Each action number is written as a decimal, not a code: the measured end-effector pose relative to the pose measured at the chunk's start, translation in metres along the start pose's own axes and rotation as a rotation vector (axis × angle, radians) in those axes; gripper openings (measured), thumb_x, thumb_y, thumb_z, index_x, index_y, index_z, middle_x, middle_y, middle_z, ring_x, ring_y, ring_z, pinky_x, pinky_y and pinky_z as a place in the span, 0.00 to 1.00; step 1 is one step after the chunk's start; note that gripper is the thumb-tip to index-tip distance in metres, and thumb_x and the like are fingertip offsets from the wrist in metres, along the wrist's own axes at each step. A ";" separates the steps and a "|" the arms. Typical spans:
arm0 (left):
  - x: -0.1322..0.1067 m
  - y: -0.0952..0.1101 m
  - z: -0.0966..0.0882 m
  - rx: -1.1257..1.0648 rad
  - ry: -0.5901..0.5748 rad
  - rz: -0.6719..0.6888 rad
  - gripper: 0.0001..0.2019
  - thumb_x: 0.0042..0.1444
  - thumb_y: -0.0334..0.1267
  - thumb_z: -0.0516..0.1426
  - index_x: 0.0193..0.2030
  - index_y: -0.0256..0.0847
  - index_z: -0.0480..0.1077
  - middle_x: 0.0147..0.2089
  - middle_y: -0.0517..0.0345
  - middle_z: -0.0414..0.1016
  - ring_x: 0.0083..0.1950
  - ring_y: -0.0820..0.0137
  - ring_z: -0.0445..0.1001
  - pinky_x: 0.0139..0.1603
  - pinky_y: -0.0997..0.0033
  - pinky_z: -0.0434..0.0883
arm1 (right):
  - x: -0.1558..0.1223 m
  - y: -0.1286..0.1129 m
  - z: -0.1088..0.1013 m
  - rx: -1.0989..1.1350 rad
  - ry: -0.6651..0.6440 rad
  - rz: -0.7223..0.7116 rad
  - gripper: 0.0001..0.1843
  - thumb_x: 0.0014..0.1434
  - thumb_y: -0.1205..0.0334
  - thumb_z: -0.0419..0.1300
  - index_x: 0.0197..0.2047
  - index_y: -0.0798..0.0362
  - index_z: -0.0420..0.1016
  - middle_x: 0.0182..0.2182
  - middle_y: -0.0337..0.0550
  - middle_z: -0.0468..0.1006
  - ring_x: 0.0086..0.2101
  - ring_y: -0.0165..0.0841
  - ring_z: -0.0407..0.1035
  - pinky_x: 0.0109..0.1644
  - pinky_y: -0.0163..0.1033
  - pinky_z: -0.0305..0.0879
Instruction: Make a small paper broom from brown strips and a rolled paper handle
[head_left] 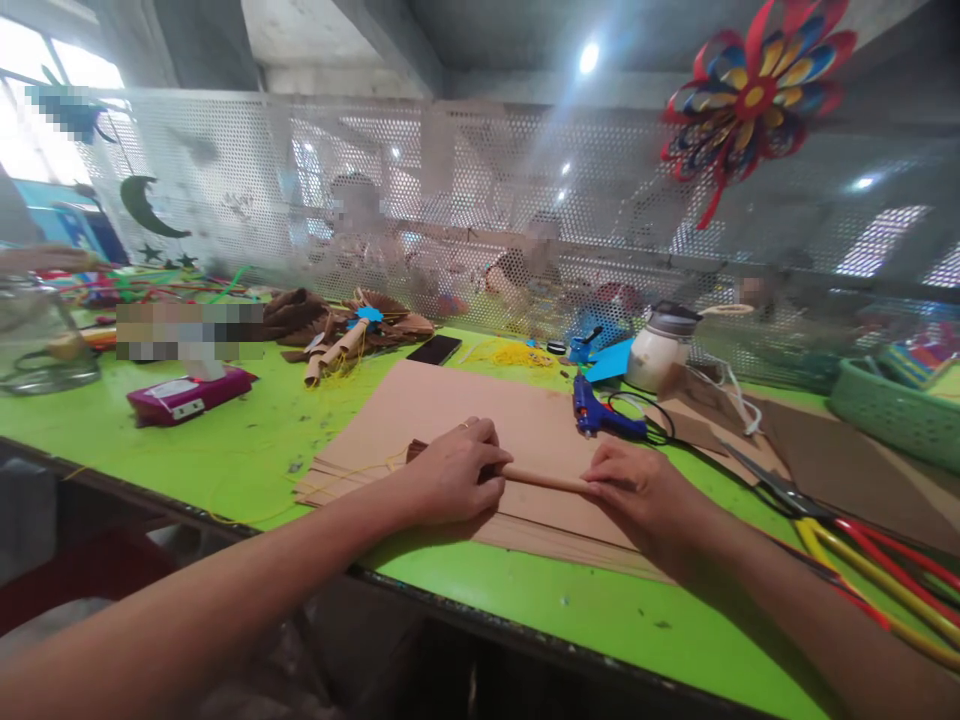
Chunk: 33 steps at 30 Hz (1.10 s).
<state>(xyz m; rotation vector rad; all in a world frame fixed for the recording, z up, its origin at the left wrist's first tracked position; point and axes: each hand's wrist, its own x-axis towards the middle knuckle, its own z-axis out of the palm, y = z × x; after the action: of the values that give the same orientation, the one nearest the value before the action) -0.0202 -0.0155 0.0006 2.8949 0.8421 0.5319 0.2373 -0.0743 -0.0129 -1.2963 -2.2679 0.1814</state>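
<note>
A thin brown paper roll lies across a stack of brown paper sheets on the green table. My left hand is closed over the roll's left end, fingers curled down on it. My right hand pinches the roll's right end with fingers pressed together. Both hands rest on the sheets, near the table's front edge.
A blue glue gun with its cord lies just behind the sheets. Scissors and red and yellow sticks lie to the right. A white jar, green basket, black phone, magenta box and perforated screen stand farther back.
</note>
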 end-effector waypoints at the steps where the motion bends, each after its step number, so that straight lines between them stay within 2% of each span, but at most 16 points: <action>1: 0.000 0.000 0.001 0.004 0.010 -0.004 0.11 0.56 0.37 0.50 0.40 0.40 0.73 0.38 0.52 0.65 0.39 0.67 0.65 0.41 0.68 0.64 | 0.000 0.000 0.001 -0.006 0.002 -0.002 0.12 0.59 0.61 0.55 0.29 0.52 0.77 0.28 0.44 0.72 0.34 0.34 0.65 0.36 0.39 0.62; 3: 0.000 -0.001 0.003 0.014 0.028 -0.005 0.13 0.58 0.39 0.48 0.38 0.40 0.73 0.37 0.52 0.65 0.38 0.69 0.65 0.39 0.69 0.63 | 0.000 0.001 0.002 -0.019 0.011 -0.016 0.12 0.59 0.60 0.55 0.30 0.52 0.78 0.28 0.44 0.72 0.34 0.34 0.65 0.36 0.39 0.62; 7: 0.002 -0.003 0.008 0.035 0.091 0.022 0.11 0.59 0.38 0.49 0.41 0.39 0.70 0.36 0.54 0.67 0.38 0.69 0.65 0.39 0.70 0.63 | 0.001 0.002 0.003 -0.040 0.014 -0.029 0.11 0.59 0.61 0.55 0.31 0.53 0.77 0.28 0.45 0.73 0.33 0.34 0.65 0.36 0.39 0.62; 12: 0.002 0.000 0.009 0.149 0.102 0.079 0.12 0.59 0.35 0.47 0.28 0.38 0.67 0.31 0.55 0.66 0.37 0.69 0.64 0.37 0.70 0.60 | 0.001 -0.004 0.000 -0.062 0.000 -0.020 0.09 0.57 0.61 0.57 0.30 0.54 0.76 0.28 0.45 0.72 0.34 0.35 0.65 0.36 0.39 0.61; 18: 0.005 -0.001 0.006 0.144 0.085 0.085 0.14 0.60 0.36 0.48 0.26 0.37 0.68 0.33 0.54 0.66 0.37 0.70 0.63 0.37 0.70 0.60 | 0.000 -0.010 0.000 -0.105 -0.003 0.003 0.17 0.61 0.58 0.51 0.26 0.54 0.76 0.26 0.44 0.70 0.32 0.33 0.64 0.34 0.38 0.59; 23: 0.007 -0.004 0.008 0.151 0.052 0.042 0.15 0.59 0.39 0.49 0.26 0.37 0.70 0.33 0.54 0.66 0.32 0.72 0.63 0.34 0.70 0.60 | 0.001 -0.002 -0.002 -0.046 -0.035 -0.013 0.14 0.61 0.58 0.52 0.32 0.53 0.77 0.28 0.45 0.72 0.34 0.33 0.65 0.37 0.38 0.61; 26: 0.007 -0.005 0.010 0.163 0.066 0.032 0.15 0.59 0.40 0.49 0.27 0.38 0.71 0.33 0.54 0.66 0.33 0.71 0.64 0.34 0.70 0.60 | 0.002 0.001 -0.002 -0.017 0.000 0.049 0.10 0.60 0.59 0.54 0.36 0.54 0.75 0.31 0.45 0.74 0.33 0.33 0.66 0.37 0.38 0.62; 29: 0.007 -0.005 0.011 0.176 0.078 0.030 0.14 0.59 0.41 0.49 0.28 0.38 0.71 0.34 0.54 0.66 0.35 0.70 0.64 0.36 0.69 0.60 | 0.003 0.002 -0.002 -0.024 0.007 0.114 0.09 0.58 0.59 0.55 0.33 0.55 0.73 0.29 0.44 0.73 0.31 0.32 0.66 0.34 0.37 0.61; 33: 0.008 -0.004 0.011 0.192 0.085 0.043 0.16 0.60 0.41 0.49 0.26 0.38 0.70 0.34 0.54 0.66 0.37 0.69 0.64 0.37 0.69 0.60 | 0.006 0.003 -0.002 0.006 0.017 0.072 0.11 0.58 0.59 0.56 0.28 0.55 0.73 0.27 0.43 0.72 0.31 0.33 0.65 0.37 0.38 0.61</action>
<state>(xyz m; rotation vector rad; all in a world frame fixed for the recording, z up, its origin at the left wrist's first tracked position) -0.0122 -0.0073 -0.0077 3.0899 0.8909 0.6142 0.2383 -0.0677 -0.0103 -1.3720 -2.2069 0.2015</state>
